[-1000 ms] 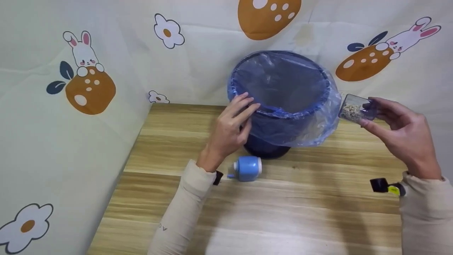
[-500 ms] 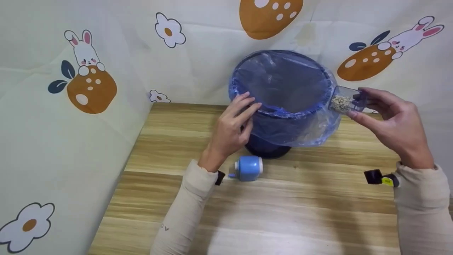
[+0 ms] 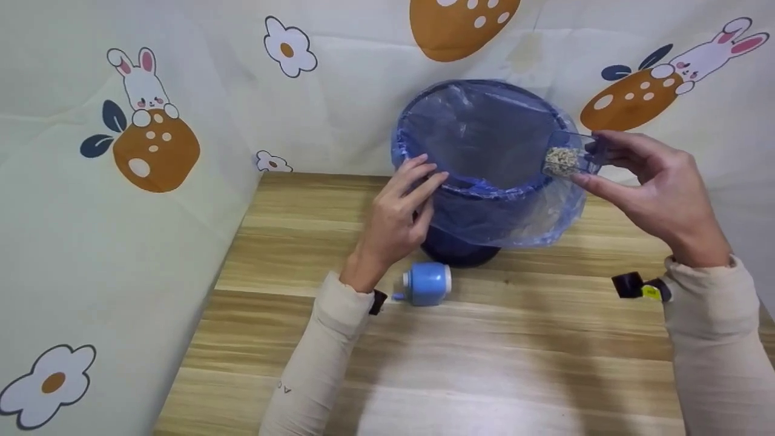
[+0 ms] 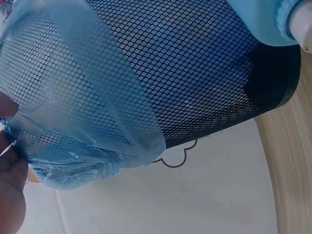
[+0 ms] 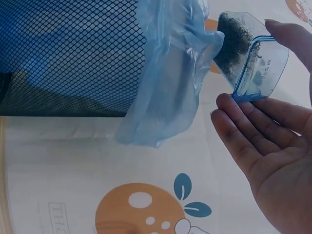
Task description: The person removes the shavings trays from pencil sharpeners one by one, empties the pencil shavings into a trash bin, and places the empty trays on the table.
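My right hand (image 3: 660,191) pinches a small clear bluish plastic drawer (image 5: 258,68) between thumb and fingers. Pale, crumbly pencil shavings (image 3: 562,160) fill its far part. In the head view the drawer overlaps the right rim of a black mesh trash can (image 4: 195,63), lined with a thin blue plastic bag (image 3: 502,221). At the near left of the rim, my left hand (image 3: 399,209) grips the edge and the bag, fingers over the top and thumb outside. A light blue crank pencil sharpener (image 3: 428,283) stands on the table in front of the can.
The wood-grain table (image 3: 484,363) carries the can near its back. Behind and to the left hangs a pale cloth (image 3: 206,242) printed with rabbits, oranges and flowers. The bag's loose edge (image 5: 165,107) hangs down outside the can.
My right hand has moved left and away from me with the drawer, from beside the can to over its right rim. The left hand keeps its place on the rim.
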